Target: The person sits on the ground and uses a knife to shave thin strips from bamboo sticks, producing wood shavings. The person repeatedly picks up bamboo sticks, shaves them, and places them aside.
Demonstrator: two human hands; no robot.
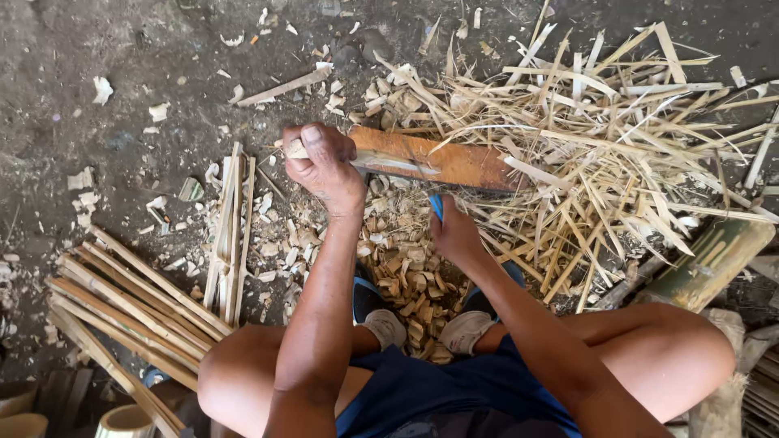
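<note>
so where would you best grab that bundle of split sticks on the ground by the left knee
Grip the stick bundle around its middle, coming down from above with the fingers wrapped across the sticks. They lie flat and roughly parallel on the ground, slanting from upper left to lower right, so a crosswise hold mid-length should keep them together and balanced. The left hand is nearer.

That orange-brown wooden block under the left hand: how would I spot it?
Start at the heap of pale bamboo splinters on the dirt floor. At its left edge lies the orange-brown wooden block, gripped by the left hand. It is broad, flat and reddish; everything around is thin and straw-coloured.
</note>
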